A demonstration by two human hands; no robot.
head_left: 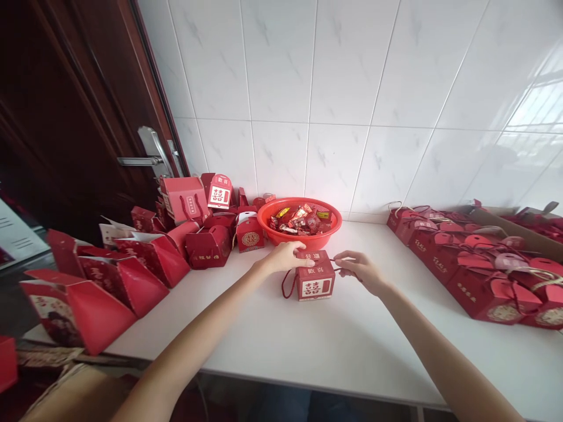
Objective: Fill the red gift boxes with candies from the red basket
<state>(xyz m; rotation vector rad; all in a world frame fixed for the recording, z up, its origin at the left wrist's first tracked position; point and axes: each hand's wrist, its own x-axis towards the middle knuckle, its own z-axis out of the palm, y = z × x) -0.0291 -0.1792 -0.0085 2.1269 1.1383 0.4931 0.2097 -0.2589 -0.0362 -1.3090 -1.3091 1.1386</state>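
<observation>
A small red gift box (315, 286) with a white double-happiness label stands upright on the white table, its top folded over. My left hand (290, 257) grips the box's upper left edge, thumb on the lid and fingers behind. To the right of the box, my right hand (359, 271) pinches a dark red cord (338, 267) that comes out of the box's side. Another loop of cord (288, 285) hangs out on the left. Just behind the box sits a red plastic basket (300, 240) holding wrapped candies (303, 218).
Red boxes (479, 287) with cord handles stand in rows at the right. More red boxes and bags (109, 275) crowd the left side. A tiled wall (281, 88) rises behind the white table (264, 340), with a dark door (79, 88) at left.
</observation>
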